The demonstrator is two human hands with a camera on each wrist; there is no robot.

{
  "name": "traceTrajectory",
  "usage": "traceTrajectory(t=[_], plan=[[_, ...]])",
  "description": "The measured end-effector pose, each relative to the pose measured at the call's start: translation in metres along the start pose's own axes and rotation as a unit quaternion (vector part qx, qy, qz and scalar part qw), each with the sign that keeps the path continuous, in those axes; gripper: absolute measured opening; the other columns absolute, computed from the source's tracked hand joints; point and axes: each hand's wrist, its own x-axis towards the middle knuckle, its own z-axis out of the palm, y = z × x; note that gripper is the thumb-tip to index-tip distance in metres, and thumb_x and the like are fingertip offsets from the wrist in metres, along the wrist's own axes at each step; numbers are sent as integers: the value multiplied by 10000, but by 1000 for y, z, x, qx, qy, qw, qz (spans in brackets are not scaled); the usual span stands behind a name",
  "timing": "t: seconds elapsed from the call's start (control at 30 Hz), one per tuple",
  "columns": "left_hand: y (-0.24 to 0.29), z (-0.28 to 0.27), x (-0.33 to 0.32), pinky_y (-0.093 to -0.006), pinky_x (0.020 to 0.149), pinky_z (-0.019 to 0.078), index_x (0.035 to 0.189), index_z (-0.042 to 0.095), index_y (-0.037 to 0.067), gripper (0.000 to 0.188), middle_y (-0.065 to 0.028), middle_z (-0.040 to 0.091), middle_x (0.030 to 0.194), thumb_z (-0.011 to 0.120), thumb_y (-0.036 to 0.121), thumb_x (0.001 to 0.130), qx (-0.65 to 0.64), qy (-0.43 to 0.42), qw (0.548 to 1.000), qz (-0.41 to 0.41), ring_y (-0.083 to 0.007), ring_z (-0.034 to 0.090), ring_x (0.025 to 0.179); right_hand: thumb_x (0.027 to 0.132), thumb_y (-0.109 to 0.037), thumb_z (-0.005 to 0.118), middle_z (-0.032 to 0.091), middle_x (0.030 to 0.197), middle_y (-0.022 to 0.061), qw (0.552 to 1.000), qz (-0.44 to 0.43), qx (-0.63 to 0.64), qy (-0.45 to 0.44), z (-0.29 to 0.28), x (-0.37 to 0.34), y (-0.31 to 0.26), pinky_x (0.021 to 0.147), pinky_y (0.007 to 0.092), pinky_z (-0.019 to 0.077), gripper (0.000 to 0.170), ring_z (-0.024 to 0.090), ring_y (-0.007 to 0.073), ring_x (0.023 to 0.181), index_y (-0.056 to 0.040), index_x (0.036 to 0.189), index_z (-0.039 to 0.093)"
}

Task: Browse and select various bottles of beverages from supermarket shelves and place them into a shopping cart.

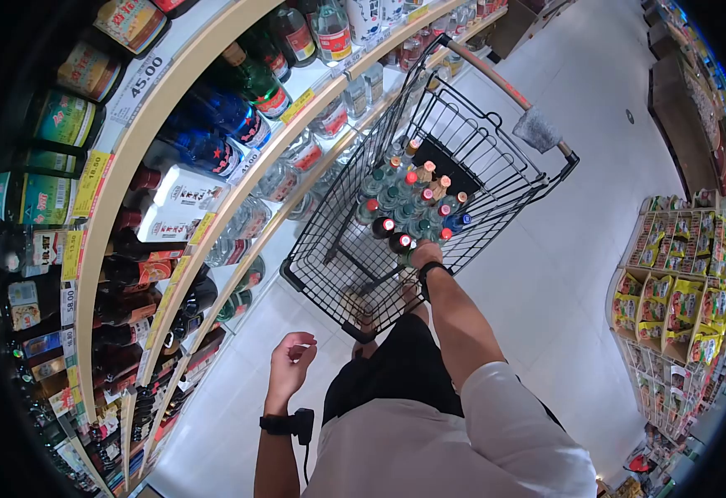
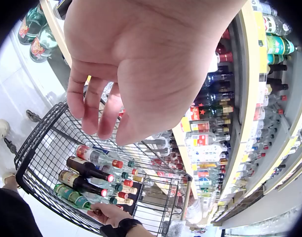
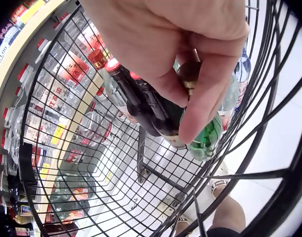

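Note:
My right hand [image 1: 426, 254] reaches into a black wire shopping cart [image 1: 330, 286]. In the right wrist view its thumb and fingers pinch the brown-capped neck of a green glass bottle [image 3: 206, 140]. That bottle stands at the near corner of a tight cluster of bottles, beside two dark brown bottles [image 2: 86, 169] with pale labels. Clear bottles [image 1: 389, 197] with red, gold and blue caps fill the rest of the cluster. My left hand [image 1: 290, 369] hangs in the air between the shelves and the cart, fingers loosely bent, holding nothing.
Curved shelves [image 1: 134, 133] packed with bottles and price tags run along the left, close to the cart. The cart handle [image 1: 496, 76] carries a grey fuzzy cover [image 1: 537, 130]. A rack of yellow snack packets [image 1: 670, 303] stands across the aisle on the right.

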Motion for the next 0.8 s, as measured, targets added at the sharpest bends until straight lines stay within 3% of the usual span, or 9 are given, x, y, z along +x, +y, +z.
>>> traceTrajectory(t=[0.17,0.2,0.3,0.37,0.47,0.57,0.7,0.73,0.8], plan=[[10,-2,5,-234,727,492,1091,619,34,189,-41,685,1000,650,7,907,10,-15,999,40,-83,623,811,782,-126,671,737,886,191,991,-74,-107,33,-2,1,3,760,377,591,238,737,293,878,16,968,715],[14,-2,6,-237,734,497,1097,619,34,194,-45,684,1001,653,12,907,17,-17,999,38,-91,628,821,883,-209,618,691,1170,169,992,-52,-110,-23,-21,-15,-6,911,395,557,300,668,322,1098,-36,1115,698],[14,-2,14,-256,754,514,1103,624,32,201,-57,679,1009,662,31,906,1,-35,997,72,-117,642,850,816,-236,651,703,1109,185,998,-63,3,15,-38,-47,-4,889,414,557,313,676,354,1057,-46,1057,715],[12,-3,22,-268,763,522,1101,628,31,202,-62,677,1017,669,43,904,-8,-47,994,95,-130,647,860,725,-277,759,709,1065,189,982,-165,-74,48,-73,-90,-8,880,430,551,369,680,367,1005,-30,995,715],[15,2,30,-286,772,525,1089,637,31,200,-62,675,1024,683,50,895,-14,-64,991,114,-140,647,872,678,-310,822,708,1035,212,978,-196,-39,57,-107,-132,-7,867,434,548,439,679,371,986,-4,973,714],[17,8,38,-270,746,519,1064,647,36,176,-39,671,994,686,74,897,-14,-82,986,143,-119,623,809,696,-303,753,702,886,235,969,-232,-15,80,-136,-179,-10,831,441,542,352,687,370,910,1,872,727],[33,17,41,-308,801,519,1237,569,71,428,-67,626,1156,750,141,857,31,-153,977,147,-153,607,900,686,-290,722,671,774,228,936,-319,36,144,-169,-246,-22,774,442,544,309,658,403,763,4,775,699],[37,20,44,-336,850,511,1337,499,86,603,-92,574,1257,791,179,817,59,-172,973,144,-182,580,1016,682,-281,722,630,709,226,929,-332,71,149,-176,-259,-26,737,456,534,311,630,403,698,19,725,654],[52,28,41,-375,882,508,1372,466,96,665,-110,537,1319,804,190,808,96,-157,961,208,-222,559,1110,692,-265,716,601,670,218,904,-377,128,159,-190,-286,-33,686,451,515,301,602,385,649,24,715,633]])
